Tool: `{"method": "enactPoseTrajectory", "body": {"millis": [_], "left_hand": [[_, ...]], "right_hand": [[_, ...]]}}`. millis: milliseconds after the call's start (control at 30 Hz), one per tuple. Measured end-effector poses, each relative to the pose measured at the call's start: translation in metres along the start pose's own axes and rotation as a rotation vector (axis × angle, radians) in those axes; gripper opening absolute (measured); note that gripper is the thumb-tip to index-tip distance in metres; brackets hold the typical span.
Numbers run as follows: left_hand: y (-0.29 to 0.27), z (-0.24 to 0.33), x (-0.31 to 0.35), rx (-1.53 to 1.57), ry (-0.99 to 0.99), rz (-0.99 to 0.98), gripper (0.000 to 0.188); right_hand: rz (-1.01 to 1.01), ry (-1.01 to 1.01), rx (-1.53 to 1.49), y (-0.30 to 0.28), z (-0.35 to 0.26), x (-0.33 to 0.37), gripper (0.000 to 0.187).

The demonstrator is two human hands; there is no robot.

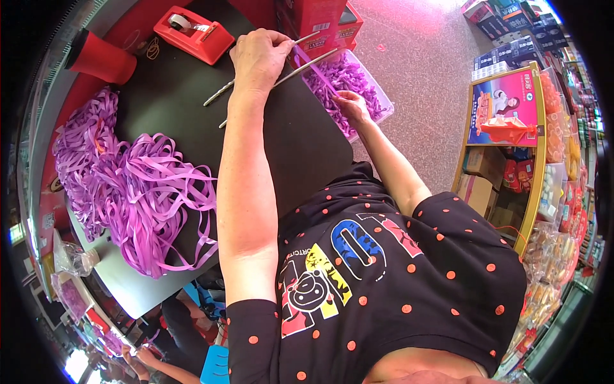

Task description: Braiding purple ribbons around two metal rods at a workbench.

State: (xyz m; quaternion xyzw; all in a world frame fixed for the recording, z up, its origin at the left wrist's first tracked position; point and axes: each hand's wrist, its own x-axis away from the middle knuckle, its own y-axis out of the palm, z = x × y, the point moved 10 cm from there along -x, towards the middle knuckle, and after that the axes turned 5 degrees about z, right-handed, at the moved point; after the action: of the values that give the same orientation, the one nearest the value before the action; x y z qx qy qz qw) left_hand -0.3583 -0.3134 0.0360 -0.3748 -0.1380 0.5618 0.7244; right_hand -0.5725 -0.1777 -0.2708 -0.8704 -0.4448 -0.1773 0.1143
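Over the far edge of the dark table, my left hand (261,59) is closed, its fingertips pinching one end of a purple ribbon (318,75). The strip runs taut down to my right hand (354,107), which grips it lower down, above a clear plastic bin. Two thin metal rods, an upper rod (219,93) and a lower rod (295,73), lie slanted beside my left hand; the upper one passes beneath it. Inside the bin (387,106) are many short purple ribbon pieces (347,72). A large heap of long purple ribbon (147,192) covers the table's left side.
A red tape dispenser (194,35) and a red cup (102,57) stand on the dark table (294,153). Red boxes (313,19) rise behind the rods. A shelf unit with goods (499,160) is at the right. Another person's hands (144,355) show at lower left.
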Motion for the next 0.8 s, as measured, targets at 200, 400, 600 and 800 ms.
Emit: {"method": "enactPoseTrajectory", "body": {"millis": [200, 400, 600, 800], "left_hand": [[-0.002, 0.004, -0.001, 0.026, 0.050, 0.066, 0.018], [0.002, 0.000, -0.001, 0.070, -0.003, 0.033, 0.020], [0.004, -0.004, -0.003, 0.076, -0.027, -0.003, 0.021], [0.006, -0.005, -0.002, 0.055, -0.074, -0.021, 0.022]], "right_hand": [[-0.392, 0.468, -0.735, 0.020, 0.026, 0.024, 0.014], [-0.284, 0.536, -0.699, 0.014, 0.026, 0.041, 0.022], [-0.404, 0.113, -0.180, 0.019, 0.011, 0.054, 0.027], [-0.560, 0.159, -0.306, 0.021, 0.008, 0.079, 0.028]]}}
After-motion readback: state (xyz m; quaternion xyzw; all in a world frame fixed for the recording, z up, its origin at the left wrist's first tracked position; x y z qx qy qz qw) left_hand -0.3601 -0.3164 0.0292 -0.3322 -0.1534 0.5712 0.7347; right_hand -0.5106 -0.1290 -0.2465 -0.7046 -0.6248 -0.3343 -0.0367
